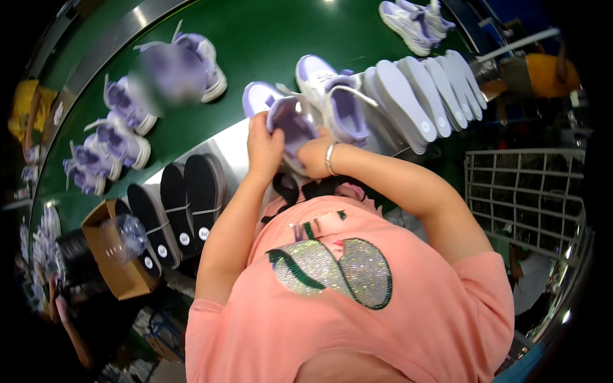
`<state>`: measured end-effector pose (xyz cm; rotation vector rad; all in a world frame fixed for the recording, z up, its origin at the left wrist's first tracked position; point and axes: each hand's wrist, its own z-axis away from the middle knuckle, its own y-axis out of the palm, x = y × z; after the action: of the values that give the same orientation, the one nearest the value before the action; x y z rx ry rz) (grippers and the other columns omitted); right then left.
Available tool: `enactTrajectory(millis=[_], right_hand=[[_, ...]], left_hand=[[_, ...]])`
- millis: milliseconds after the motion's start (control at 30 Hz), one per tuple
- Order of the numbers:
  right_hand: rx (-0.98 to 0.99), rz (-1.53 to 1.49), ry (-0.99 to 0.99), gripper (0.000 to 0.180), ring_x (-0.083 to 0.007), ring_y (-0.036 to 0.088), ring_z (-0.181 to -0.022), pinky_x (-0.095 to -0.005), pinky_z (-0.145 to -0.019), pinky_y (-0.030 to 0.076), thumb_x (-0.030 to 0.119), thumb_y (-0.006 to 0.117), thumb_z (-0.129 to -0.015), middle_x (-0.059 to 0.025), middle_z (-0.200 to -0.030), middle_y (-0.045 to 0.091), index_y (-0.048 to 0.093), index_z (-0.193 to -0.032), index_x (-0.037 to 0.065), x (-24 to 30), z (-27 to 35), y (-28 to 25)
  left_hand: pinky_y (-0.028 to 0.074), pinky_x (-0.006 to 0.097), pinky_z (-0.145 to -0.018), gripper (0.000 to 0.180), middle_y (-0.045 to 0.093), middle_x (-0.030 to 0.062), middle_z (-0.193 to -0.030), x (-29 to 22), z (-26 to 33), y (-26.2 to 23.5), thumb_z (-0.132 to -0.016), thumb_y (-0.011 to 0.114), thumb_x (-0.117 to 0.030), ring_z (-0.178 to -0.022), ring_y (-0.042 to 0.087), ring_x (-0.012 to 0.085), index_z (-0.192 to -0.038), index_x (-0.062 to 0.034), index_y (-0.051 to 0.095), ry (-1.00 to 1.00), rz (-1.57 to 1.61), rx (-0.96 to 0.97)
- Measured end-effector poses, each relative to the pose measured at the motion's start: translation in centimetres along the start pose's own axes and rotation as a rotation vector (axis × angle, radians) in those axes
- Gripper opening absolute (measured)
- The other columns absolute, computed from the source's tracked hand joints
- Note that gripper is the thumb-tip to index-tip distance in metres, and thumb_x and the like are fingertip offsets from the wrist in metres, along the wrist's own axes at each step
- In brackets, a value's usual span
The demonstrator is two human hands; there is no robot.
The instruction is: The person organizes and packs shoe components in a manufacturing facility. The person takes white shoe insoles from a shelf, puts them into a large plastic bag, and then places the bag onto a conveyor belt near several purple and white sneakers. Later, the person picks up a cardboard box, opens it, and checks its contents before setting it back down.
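Observation:
A white and lilac sneaker (296, 124) is between my two hands at the metal edge of the bench, its opening turned up toward me. My left hand (265, 148) grips the left side of its collar, thumb at the rim. On the other side, my right hand (315, 153) closes on the shoe near the heel; its fingertips are partly hidden at the opening. Just right of it a second matching sneaker (348, 110) stands on the bench, near my right wrist. Whether anything lies inside the held shoe I cannot make out.
White insoles (399, 96) stand in a row at the right. Bundled black insoles (171, 207) lean at the left, by a cardboard box (118, 255). More sneakers (128, 102) sit on the green belt (262, 38). A wire rack (523, 191) stands at the right; other people are beyond.

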<state>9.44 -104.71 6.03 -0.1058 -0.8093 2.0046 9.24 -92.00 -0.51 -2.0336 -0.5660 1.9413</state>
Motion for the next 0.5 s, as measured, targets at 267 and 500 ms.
enactTrajectory(millis=[267, 500], right_hand=[[-1.033, -0.379, -0.340, 0.030, -0.0332, 0.054, -0.081, -0.0418, -0.078, 0.038, 0.028, 0.052, -0.074, -0.0162, -0.083, 0.059, 0.058, -0.094, 0.007, -4.1, 5.4, 0.4], [-1.151, -0.381, 0.704, 0.030, -0.0289, 0.053, -0.088, -0.0353, -0.076, 0.042, 0.024, 0.059, -0.070, -0.0160, -0.092, 0.056, 0.054, -0.092, 0.004, -24.7, 11.1, 5.2]], left_hand=[[0.038, 0.038, -0.080, 0.039, 0.049, 0.0194, -0.097, 0.0, -1.1, -3.4, -0.067, 0.052, -0.004, -0.089, 0.049, 0.0337, -0.105, 0.0013, 0.044, -0.015, -0.074, -0.089], [0.030, 0.039, -0.089, 0.056, 0.044, 0.0151, -0.112, -9.1, -1.1, 0.1, -0.064, 0.064, -0.008, -0.104, 0.041, 0.0319, -0.114, -0.0028, 0.038, 0.743, -0.198, -0.047]])
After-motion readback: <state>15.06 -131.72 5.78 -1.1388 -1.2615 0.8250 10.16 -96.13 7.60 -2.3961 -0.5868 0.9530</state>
